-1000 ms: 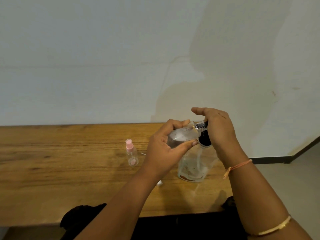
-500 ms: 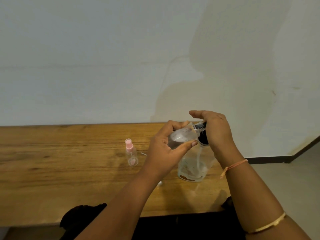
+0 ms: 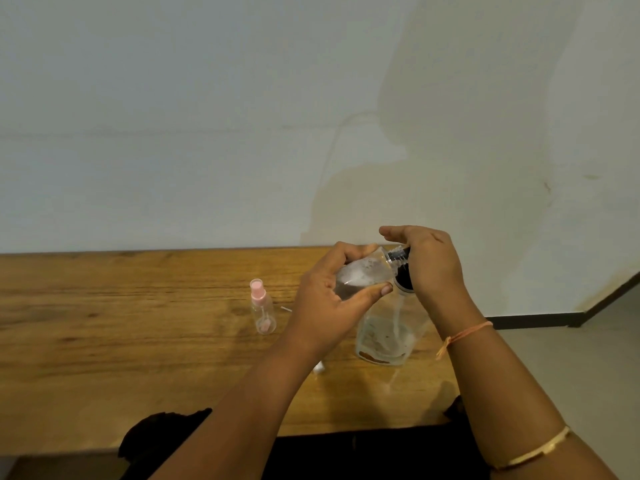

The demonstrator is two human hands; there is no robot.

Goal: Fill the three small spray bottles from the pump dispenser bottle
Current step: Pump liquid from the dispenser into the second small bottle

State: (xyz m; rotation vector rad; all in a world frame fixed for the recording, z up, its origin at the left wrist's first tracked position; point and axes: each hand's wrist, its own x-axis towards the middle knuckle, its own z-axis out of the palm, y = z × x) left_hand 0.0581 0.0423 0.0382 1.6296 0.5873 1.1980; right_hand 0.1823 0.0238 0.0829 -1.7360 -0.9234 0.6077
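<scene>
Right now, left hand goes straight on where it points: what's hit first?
Likely the pump head under the right hand; the left hand's small spray bottle already reaches it. Depth unclear.

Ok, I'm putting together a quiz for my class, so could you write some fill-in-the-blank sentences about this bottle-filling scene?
1. The small clear bottle, tilted toward the pump, is held in the ____ hand.
2. The right hand sits over the ____ pump top of the pump dispenser bottle.
3. The spray bottle standing alone on the wooden table has a ____ cap.

Missing words: left; black; pink.
</scene>
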